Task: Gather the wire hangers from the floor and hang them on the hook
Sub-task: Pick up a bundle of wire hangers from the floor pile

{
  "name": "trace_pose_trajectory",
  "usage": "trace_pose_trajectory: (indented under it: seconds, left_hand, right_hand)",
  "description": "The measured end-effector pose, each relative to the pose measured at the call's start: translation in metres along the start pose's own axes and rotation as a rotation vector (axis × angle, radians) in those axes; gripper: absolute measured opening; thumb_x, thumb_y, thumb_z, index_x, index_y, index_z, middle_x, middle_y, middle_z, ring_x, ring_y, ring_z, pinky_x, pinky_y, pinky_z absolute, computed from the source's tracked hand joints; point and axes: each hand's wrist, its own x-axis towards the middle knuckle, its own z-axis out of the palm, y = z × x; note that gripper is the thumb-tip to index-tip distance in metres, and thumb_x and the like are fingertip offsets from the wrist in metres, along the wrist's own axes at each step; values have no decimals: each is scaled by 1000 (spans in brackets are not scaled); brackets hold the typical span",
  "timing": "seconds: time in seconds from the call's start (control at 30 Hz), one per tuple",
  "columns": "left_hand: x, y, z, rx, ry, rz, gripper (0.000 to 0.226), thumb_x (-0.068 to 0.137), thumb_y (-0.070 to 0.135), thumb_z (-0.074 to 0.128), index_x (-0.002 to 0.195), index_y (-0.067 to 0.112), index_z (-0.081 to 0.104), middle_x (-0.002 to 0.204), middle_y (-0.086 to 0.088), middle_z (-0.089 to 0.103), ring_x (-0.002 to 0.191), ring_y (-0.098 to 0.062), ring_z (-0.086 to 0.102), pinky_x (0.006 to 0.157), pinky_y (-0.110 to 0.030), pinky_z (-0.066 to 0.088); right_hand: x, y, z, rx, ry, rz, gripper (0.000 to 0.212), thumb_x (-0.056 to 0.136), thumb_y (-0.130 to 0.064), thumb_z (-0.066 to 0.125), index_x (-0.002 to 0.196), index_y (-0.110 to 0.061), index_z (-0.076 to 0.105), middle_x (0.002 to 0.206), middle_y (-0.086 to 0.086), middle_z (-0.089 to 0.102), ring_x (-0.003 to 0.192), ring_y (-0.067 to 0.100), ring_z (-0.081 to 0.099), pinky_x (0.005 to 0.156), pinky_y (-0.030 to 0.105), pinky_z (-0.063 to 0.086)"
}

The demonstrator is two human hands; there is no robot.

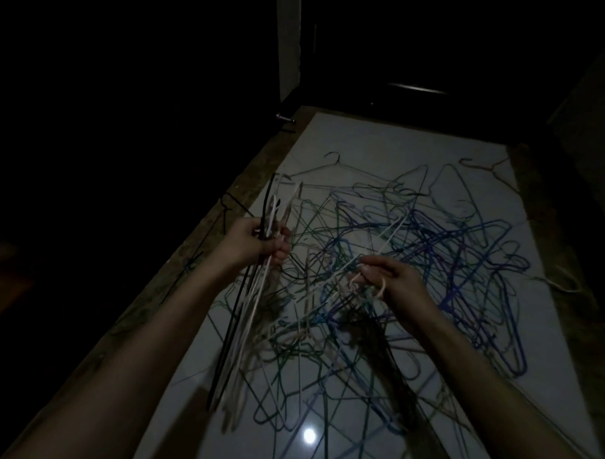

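Left hand (256, 243) is raised above the floor's left edge with fingers curled round a bundle of hangers (247, 303); the bundle comprises black and white wires that run from above the fist down and to the left, their lower ends blurred. Right hand (392, 278) is held at similar height over the middle of the pile; its fingers and thumb are curled and pinch the hook of a white hanger (368, 262), whose wire extends up and to the right from the fingertips. Loose hangers (430, 254) lie tangled in a heap on the pale glossy floor (383, 143); blue, green, white and dark wires overlap; single hangers lie apart at the far edge. A brown border strip (205, 232) flanks the floor on the left; a bright light reflection (309, 435) shows near the bottom. Surroundings are dark; the hanging hook cannot be made out.
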Motion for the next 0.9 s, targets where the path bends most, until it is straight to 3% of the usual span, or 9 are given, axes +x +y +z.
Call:
trace_pose_trajectory:
  seconds: [0.07, 0.13, 0.23, 0.4, 0.5, 0.57, 0.7, 0.83, 0.9]
  left_hand:
    - [4, 16, 3, -10, 8, 29, 17, 90, -13, 48, 100, -2, 55, 72, -12, 57, 47, -4, 59, 50, -15, 51]
    - [6, 28, 7, 6, -1, 66, 16, 90, -13, 48, 98, -2, 55, 71, -12, 57, 47, -4, 59, 49, -14, 49]
    - [5, 36, 17, 61, -26, 91, 17, 90, -11, 49, 86, 3, 56, 75, -15, 57, 57, -14, 58, 50, -17, 48]
    - [11, 36, 45, -26, -97, 22, 17, 90, -11, 50, 86, 5, 58, 84, -21, 62, 59, -14, 66, 53, -21, 55]
    - [16, 37, 68, -157, -205, -49, 16, 91, -9, 48, 91, 4, 57, 79, -15, 64, 63, -14, 68, 58, -24, 56]
    - [17, 37, 83, -192, -255, -74, 16, 92, -9, 46, 96, 3, 56, 74, -9, 64, 58, -11, 66, 54, -22, 53]
    - [17, 29, 110, -272, -355, -112, 24, 91, -7, 48, 109, 4, 59, 86, -9, 71, 72, -18, 71, 59, -26, 56]
    - [20, 16, 134, -334, -362, -159, 34, 90, -6, 52, 120, 12, 57, 91, -10, 72, 81, -23, 70, 64, -32, 57]
    - [22, 10, 143, -333, -363, -158, 38, 89, -9, 51, 123, 10, 55, 94, -12, 71, 85, -23, 70, 78, -41, 57]
  right_hand:
    - [3, -10, 2, 69, 7, 12, 13, 89, 0, 56, 96, -7, 64, 70, 2, 71, 75, 21, 65, 65, 24, 48]
    - [4, -17, 6, 154, 1, 43, 15, 90, 3, 53, 101, -3, 62, 67, 2, 69, 71, 15, 66, 50, 15, 44]
    - [4, -27, 9, 216, 1, 66, 16, 89, 5, 53, 99, -4, 62, 77, 7, 68, 62, 5, 66, 41, 12, 36]
    - [9, -44, -3, 171, 32, 38, 22, 90, -1, 55, 110, -3, 63, 101, 9, 66, 75, 8, 65, 49, 10, 44]
    - [7, -53, -12, 171, -17, 59, 30, 92, 0, 51, 122, -5, 57, 112, 7, 63, 86, 6, 63, 54, 8, 48]
    - [3, -56, -19, 161, -43, 39, 40, 89, 4, 53, 128, -5, 51, 116, 8, 61, 82, 4, 65, 55, 10, 49]
    - [-1, -51, -32, 33, 19, -45, 55, 82, 7, 61, 134, -7, 47, 107, 5, 66, 72, 5, 68, 58, 18, 54]
    - [-2, -47, -41, -25, 88, -96, 53, 83, 7, 61, 132, -11, 51, 97, -1, 63, 68, -6, 62, 52, 8, 46]
    - [-2, -43, -47, -8, 108, -106, 51, 83, 5, 62, 131, -11, 52, 97, -4, 60, 72, -6, 61, 53, 8, 47]
